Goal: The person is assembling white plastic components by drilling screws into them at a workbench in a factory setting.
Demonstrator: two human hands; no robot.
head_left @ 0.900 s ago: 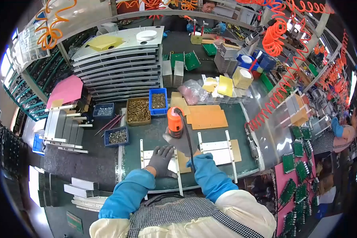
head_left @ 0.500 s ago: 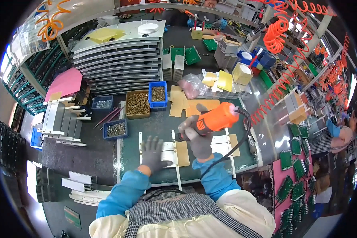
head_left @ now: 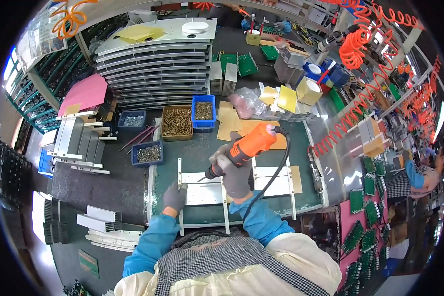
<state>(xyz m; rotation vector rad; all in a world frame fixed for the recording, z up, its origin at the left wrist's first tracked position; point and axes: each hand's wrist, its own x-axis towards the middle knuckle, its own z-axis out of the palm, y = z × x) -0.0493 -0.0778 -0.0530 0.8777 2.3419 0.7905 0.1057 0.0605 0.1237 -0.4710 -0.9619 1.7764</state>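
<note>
My right hand (head_left: 234, 175), in a grey glove, is wrapped round an orange and black electric screwdriver (head_left: 253, 144). Its bit points down and left, over a flat silver metal panel (head_left: 203, 193). Two narrow white rails with holes cross this panel, a left rail (head_left: 179, 170) and a middle rail (head_left: 225, 209). At the panel's left edge, my gloved left hand (head_left: 174, 197) is closed on the left rail. A second silver panel (head_left: 273, 181) with rails lies to the right, partly behind the screwdriver's black cable (head_left: 276, 180).
Beyond the panels stand a carton of brass-coloured screws (head_left: 177, 122), a blue bin of small screws (head_left: 203, 111) and a bin of silver hardware (head_left: 148, 153). Brown cardboard (head_left: 228, 123) lies nearby. A tall stack of metal panels (head_left: 153, 74) rises at far left. Another tool (head_left: 316, 172) lies at the right edge.
My left hand has gone from spread over the panel to closed on its left rail. The screwdriver has moved left and its bit has come over the panel.
</note>
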